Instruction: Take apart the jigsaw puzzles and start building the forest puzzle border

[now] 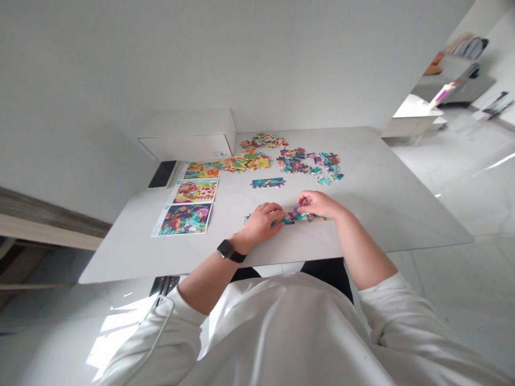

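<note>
My left hand (263, 221) rests with curled fingers on a joined strip of colourful puzzle pieces (288, 219) near the front of the white table (382, 198). A black watch (230, 251) is on that wrist. My right hand (317, 204) pinches a small puzzle piece (301, 203) at the strip's right part. A second short joined strip (267, 183) lies a little farther back. Loose pieces lie in piles beyond: a blue-purple pile (309, 161), a yellow-orange pile (246, 162) and a small pile (264, 141) at the back.
A reference sheet with three pictures (192, 198) lies at the left. A black phone (162, 174) sits beside it, and a white box (189, 134) stands against the wall. The table's front edge is just before my forearms.
</note>
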`<state>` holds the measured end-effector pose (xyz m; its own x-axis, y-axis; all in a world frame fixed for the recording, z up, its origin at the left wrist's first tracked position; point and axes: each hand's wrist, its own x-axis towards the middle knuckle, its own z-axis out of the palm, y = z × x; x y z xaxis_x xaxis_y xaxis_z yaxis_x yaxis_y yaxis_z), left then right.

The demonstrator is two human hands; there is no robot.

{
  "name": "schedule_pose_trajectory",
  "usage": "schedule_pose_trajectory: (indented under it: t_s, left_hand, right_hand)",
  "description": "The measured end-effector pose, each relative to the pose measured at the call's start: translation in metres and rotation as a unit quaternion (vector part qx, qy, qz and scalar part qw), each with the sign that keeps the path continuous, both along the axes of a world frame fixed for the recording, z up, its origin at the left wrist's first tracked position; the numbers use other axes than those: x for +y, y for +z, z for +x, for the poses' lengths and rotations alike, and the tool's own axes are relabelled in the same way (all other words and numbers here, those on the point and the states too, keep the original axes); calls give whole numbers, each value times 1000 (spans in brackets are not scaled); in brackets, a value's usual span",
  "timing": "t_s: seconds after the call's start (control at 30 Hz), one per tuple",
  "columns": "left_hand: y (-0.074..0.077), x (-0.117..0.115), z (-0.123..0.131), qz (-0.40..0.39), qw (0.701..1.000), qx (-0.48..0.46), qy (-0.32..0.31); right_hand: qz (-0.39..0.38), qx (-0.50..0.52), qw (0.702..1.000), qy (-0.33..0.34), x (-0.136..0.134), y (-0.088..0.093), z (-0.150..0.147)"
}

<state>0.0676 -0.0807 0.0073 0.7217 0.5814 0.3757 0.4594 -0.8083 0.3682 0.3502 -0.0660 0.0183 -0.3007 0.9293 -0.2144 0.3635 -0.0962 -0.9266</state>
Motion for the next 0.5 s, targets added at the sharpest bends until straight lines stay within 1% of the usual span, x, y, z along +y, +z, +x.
schedule_pose_trajectory:
  t_s: [0.17, 0.33, 0.5]
  left_hand:
    - [0, -5, 7, 10, 999, 38, -23]
    - [1, -7, 9, 11, 998, 60, -30]
    - [0, -5, 9, 8, 997, 71, -30]
  right_hand:
    - [-4, -93, 996, 3, -2, -2, -2]
    - [63, -200, 978, 7, -8, 3, -7]
    - [88, -238, 967, 17, -10, 7, -12]
